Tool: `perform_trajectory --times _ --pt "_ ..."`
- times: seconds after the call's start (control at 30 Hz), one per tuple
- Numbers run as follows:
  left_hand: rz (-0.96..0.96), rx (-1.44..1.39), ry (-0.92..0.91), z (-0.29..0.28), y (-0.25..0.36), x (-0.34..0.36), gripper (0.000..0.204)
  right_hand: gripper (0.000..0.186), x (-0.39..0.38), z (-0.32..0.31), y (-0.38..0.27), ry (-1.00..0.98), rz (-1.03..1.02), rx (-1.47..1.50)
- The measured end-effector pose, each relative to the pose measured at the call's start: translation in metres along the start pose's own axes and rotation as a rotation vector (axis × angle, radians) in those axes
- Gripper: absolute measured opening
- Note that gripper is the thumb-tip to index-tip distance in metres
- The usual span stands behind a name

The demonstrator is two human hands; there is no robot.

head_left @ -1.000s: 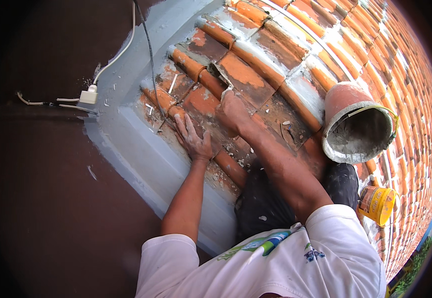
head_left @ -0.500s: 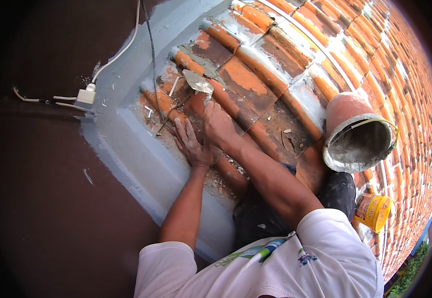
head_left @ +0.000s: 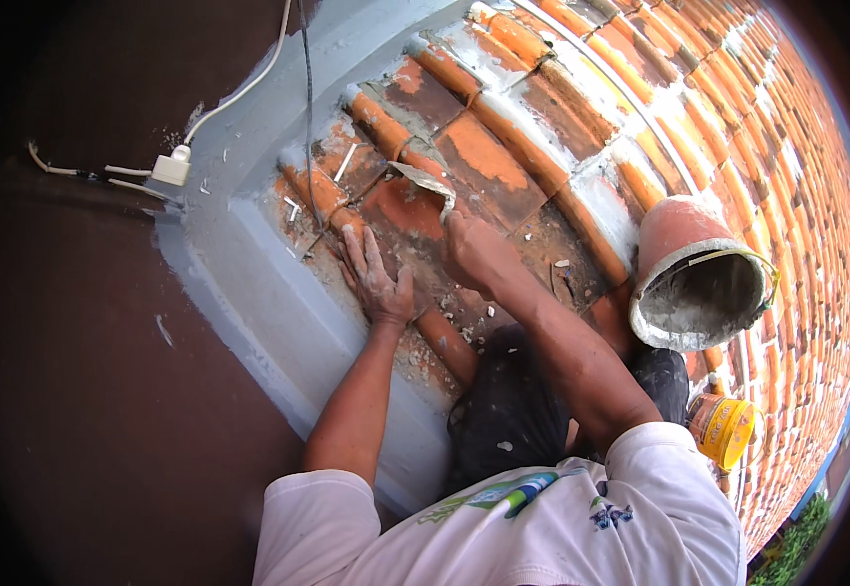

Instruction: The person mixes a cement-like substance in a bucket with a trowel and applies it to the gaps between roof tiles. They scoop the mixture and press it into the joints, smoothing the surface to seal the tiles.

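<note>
My right hand (head_left: 479, 252) is closed round the handle of a trowel (head_left: 427, 182). The trowel's grey, mortar-smeared blade is tilted over the orange clay roof tiles (head_left: 487, 161), close to a rounded tile ridge. Fingers spread, my left hand (head_left: 378, 285) rests on the tiles near the grey-coated wall base, its fingertips on a rounded tile (head_left: 345, 217). Grey mortar (head_left: 410, 125) lies along the tile joint beyond the blade. Crumbs and chips of debris are scattered between my hands and my knees.
A mortar-coated bucket (head_left: 694, 264) lies tipped at the right, with a small yellow tub (head_left: 722, 428) nearer me. A dark cable (head_left: 308, 107) hangs down to the tiles. A white plug connector (head_left: 172, 166) lies on the left against the brown wall (head_left: 73, 322).
My right hand and the trowel have moved right and slightly nearer, and the blade now shows more edge-on. My left hand stays about where it was on the tiles.
</note>
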State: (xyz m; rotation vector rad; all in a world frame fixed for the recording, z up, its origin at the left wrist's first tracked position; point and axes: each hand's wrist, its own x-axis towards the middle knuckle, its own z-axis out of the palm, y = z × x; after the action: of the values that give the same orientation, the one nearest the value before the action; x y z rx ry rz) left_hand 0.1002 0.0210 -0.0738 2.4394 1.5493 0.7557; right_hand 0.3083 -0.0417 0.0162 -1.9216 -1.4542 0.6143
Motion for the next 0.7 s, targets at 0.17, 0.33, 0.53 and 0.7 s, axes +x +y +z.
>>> perform_trajectory --times 0.17,0.33,0.53,0.7 --pt "-0.011 -0.019 -0.016 0.0 -0.001 -0.001 0.104 0.022 0.012 -0.02 0.02 0.032 0.202 0.211" --pt "-0.003 0.001 -0.021 0.0 -0.002 0.0 0.104 0.016 0.036 -0.043 0.039 -0.254 0.306 0.439" --pt "0.014 -0.007 -0.015 0.001 -0.004 0.0 0.104 0.019 0.001 -0.055 0.042 -0.143 -0.054 0.264" --pt "0.051 -0.031 -0.014 0.003 -0.007 0.001 0.103 0.022 0.008 -0.022 0.039 0.002 0.148 0.141"
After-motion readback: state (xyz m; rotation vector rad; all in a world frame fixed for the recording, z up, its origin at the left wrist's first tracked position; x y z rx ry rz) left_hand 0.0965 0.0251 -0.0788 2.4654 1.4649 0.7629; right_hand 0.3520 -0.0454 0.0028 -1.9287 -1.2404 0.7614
